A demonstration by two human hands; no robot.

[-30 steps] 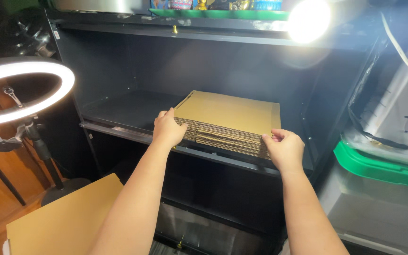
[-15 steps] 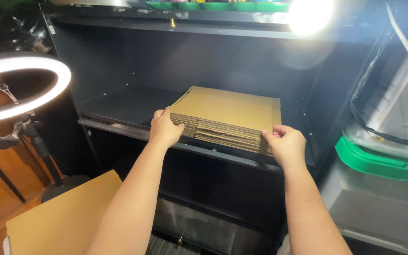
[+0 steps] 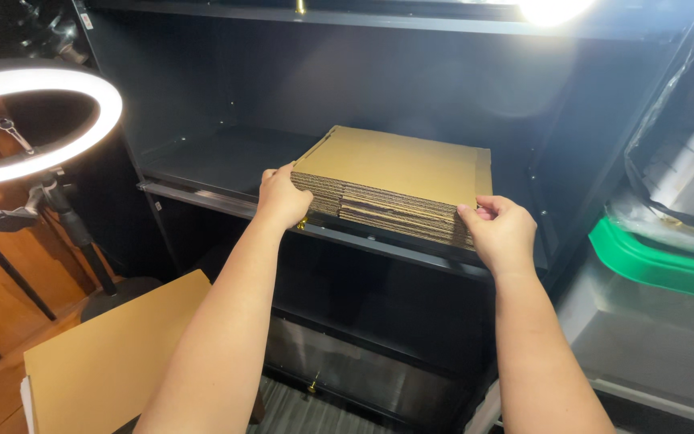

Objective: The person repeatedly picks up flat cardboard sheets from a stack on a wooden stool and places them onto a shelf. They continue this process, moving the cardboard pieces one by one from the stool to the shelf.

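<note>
Stack of flat cardboard sheets on the dark shelf, long axis left to right; left hand and right hand clamp its near corners.

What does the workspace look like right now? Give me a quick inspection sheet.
Surface: dark metal shelf in a black cabinet.
Job's things: stack of flattened cardboard boxes lying on the shelf's front edge.
Clutter: loose cardboard sheet lower left.
Hands: left hand grips the stack's left corner; right hand grips its right corner.
Cables: nothing seen.
Surroundings: lit ring light on a stand, left; green-lidded clear bin, right.
</note>
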